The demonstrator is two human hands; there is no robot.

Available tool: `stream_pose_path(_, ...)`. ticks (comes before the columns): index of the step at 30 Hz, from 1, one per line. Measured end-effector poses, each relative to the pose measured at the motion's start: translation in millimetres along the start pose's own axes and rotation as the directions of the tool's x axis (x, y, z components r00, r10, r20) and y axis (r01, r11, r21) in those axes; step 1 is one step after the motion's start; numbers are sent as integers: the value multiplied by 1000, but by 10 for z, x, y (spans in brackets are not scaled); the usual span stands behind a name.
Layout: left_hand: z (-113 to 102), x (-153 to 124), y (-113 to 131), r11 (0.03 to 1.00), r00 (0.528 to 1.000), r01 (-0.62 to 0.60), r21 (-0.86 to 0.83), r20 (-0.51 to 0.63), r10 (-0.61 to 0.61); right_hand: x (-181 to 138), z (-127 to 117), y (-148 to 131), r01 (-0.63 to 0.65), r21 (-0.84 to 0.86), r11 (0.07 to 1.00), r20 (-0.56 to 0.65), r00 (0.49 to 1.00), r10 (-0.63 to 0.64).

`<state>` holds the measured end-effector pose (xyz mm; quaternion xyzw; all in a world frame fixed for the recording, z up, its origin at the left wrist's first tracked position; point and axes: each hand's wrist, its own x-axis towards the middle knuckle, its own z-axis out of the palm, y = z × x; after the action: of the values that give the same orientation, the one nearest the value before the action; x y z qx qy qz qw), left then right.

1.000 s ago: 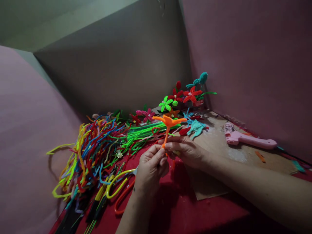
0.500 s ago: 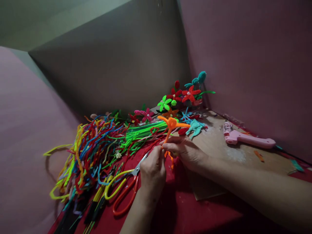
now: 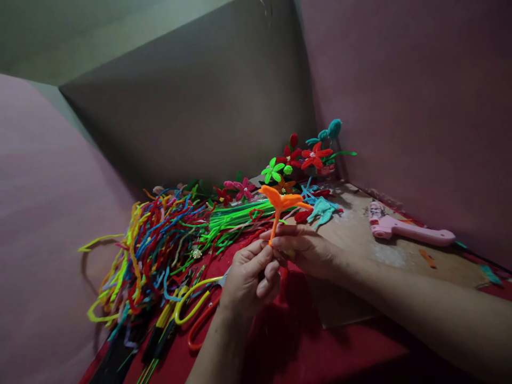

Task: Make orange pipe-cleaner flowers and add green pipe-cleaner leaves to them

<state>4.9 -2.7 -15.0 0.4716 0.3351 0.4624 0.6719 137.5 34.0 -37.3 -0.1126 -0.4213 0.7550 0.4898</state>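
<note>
An orange pipe-cleaner flower (image 3: 279,201) stands upright over the red tabletop, its petal loops spread at the top of a twisted stem. My right hand (image 3: 306,246) pinches that stem low down between thumb and fingers. Just left of it, my left hand (image 3: 253,274) has its thumb and forefinger closed at the stem's bottom end, with the other fingers curled. Part of the lower stem is hidden by the fingers. Scissors (image 3: 196,309) with one yellow and one red handle lie beside my left wrist, their blades mostly covered by the hand.
A tangled heap of coloured pipe cleaners (image 3: 148,256) lies left, with a green bundle (image 3: 236,218) behind my hands. Finished flowers (image 3: 316,156) stand at the back. A pink glue gun (image 3: 412,230) rests on a brown board (image 3: 360,213) at right; walls rise close around.
The orange flower has tipped, so its petals now show from the side. My left hand has turned, its fingers curling at the stem's end. Loose orange ends below are no longer visible.
</note>
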Motion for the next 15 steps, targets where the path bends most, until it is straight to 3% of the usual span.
stream_pose_path(2,-18,-2,5,998,998,31,-48,60,-28,-8,11,-9,2,18,1000,21,1000,-2)
stream_pose_path(4,-12,-7,15,1000,998,19,12,59,-20,-9,16,-7,28,14,1000,14,1000,-28)
stream_pose_path(7,24,-11,15,939,995,-75,336,-40,94,8,-1,18,51,11,999,-31,998,-51)
stream_pose_path(11,26,3,-64,624,905,-180,761,-120,408,33,-52,72,94,-22,995,-128,987,-96)
stream_pose_path(13,2,17,-121,449,845,-206,869,-74,529,32,-70,92,105,-69,992,-153,981,-115)
stream_pose_path(15,-18,27,-162,344,806,-221,912,-28,591,20,-70,94,101,-123,987,-154,981,-120)
